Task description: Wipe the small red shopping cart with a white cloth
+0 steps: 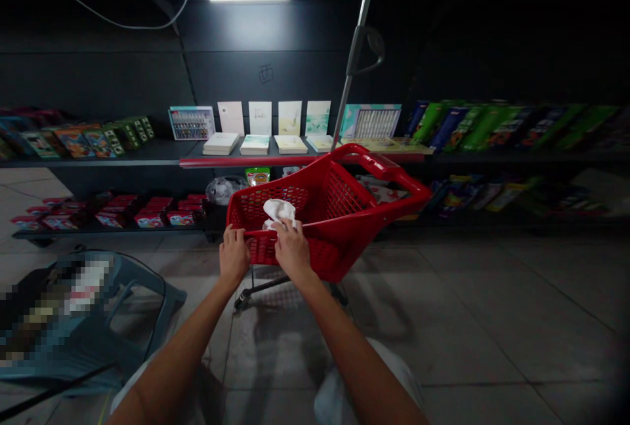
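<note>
"How will the cart handle?"

"Probably light and stiff: red plastic on wheels, best taken by the near rim."

"And the cloth?"

"Soft, lying inside, just beyond the right hand."

"The left hand?"

"Closed on that rim, like the right."

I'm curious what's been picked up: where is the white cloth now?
In the head view, the white crumpled cloth lies inside the red wheeled shopping basket, at its near end, just beyond the right hand.
</note>
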Demonstrator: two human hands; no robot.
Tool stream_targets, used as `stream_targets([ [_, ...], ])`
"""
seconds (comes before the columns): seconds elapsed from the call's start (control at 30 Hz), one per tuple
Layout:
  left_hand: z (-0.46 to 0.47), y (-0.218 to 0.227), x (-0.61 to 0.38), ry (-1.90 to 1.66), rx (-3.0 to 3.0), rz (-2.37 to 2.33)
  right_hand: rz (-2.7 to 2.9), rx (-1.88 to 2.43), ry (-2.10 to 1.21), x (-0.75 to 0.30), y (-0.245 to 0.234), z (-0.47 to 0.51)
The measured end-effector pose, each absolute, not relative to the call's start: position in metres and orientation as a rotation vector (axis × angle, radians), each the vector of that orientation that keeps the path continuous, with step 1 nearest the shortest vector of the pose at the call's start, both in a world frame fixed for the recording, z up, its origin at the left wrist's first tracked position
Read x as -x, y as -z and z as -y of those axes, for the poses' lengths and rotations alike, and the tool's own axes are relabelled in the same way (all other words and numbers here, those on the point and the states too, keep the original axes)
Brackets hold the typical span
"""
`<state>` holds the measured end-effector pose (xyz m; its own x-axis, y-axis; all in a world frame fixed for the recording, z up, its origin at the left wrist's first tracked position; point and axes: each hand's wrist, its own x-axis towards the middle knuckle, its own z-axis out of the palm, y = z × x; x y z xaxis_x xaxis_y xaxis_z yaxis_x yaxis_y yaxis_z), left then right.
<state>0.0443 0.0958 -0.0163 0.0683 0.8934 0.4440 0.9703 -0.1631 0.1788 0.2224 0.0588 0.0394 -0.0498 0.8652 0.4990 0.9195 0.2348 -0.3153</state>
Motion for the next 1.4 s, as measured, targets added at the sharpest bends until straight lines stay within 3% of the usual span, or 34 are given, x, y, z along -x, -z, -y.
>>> stream_targets([
  [0.37, -0.094, 0.014, -0.037, 0.596, 2.166, 1.893, 1.844, 1.697, 0.205, -0.244, -0.039, -0.058],
  [0.83, -0.093, 0.013, -0.038, 0.621, 2.165, 1.914, 1.411, 1.589, 0.496, -0.381, -0.044, -0.025],
  [1.2, -0.092, 0.013, -0.037, 0.749, 2.225, 1.931, 1.376, 1.755, 0.472, -0.350, -0.053, -0.035],
  [1.4, -0.093, 0.015, -0.034, 0.793, 2.270, 1.926, 1.623, 1.778, 0.387, -0.296, -0.056, -0.046],
])
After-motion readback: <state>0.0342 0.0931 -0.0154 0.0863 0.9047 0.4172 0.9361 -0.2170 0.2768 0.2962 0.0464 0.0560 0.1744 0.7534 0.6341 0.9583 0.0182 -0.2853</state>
